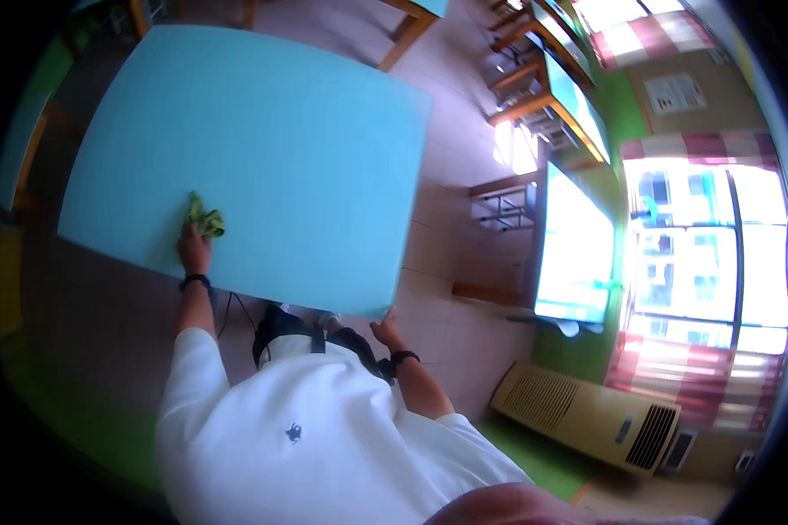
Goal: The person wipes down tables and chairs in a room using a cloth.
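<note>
A light blue tabletop (289,157) spreads out in front of me. On its near left part, my left hand (196,249) grips a crumpled green cloth (205,216) that rests against the surface. My right hand (387,330) is at the table's near right corner, with its fingers on the edge there. How far those fingers close around the corner is too small to make out. A dark band circles each wrist.
More blue-topped wooden tables (574,243) stand along the window wall at right, with stools (509,207) under them. A beige floor-standing air conditioner (584,413) is at lower right, near checked curtains (689,374). Tiled floor (433,262) runs between the tables.
</note>
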A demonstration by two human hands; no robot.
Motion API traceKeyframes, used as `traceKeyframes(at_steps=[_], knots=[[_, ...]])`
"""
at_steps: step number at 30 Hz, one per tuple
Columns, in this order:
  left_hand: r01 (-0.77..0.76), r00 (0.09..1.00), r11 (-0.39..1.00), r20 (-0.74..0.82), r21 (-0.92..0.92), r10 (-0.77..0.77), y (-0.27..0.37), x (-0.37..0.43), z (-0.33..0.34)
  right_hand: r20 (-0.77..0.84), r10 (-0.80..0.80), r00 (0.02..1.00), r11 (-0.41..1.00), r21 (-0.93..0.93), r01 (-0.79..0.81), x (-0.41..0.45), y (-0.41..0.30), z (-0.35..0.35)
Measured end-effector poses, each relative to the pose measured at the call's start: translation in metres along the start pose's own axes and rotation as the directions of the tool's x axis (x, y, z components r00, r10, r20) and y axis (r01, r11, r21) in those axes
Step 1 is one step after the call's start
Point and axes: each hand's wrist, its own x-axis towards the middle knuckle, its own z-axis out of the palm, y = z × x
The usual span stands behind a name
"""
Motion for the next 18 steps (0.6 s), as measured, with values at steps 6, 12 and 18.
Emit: traceKeyframes(at_steps=[6, 12, 18], knots=[[-0.156, 0.984, 0.988, -0.083, 0.018, 0.157, 0.079, -0.05, 0.02, 0.042, 0.083, 0.996, 0.977, -0.199, -0.073, 0.021, 0.022, -0.012], [-0.714, 0.69, 0.685, 0.021, -0.141, 0.723, 0.125, -0.107, 0.067, 0.113, -0.07, 0.991, 0.957, -0.274, 0.099, 0.061, -0.045, -0.024], [-0.477, 0.878, 0.877, -0.023, 0.051, 0.478, 0.064, -0.051, 0.019, 0.079, -0.235, 0.969, 0.956, -0.162, 0.245, 0.111, -0.132, -0.03]])
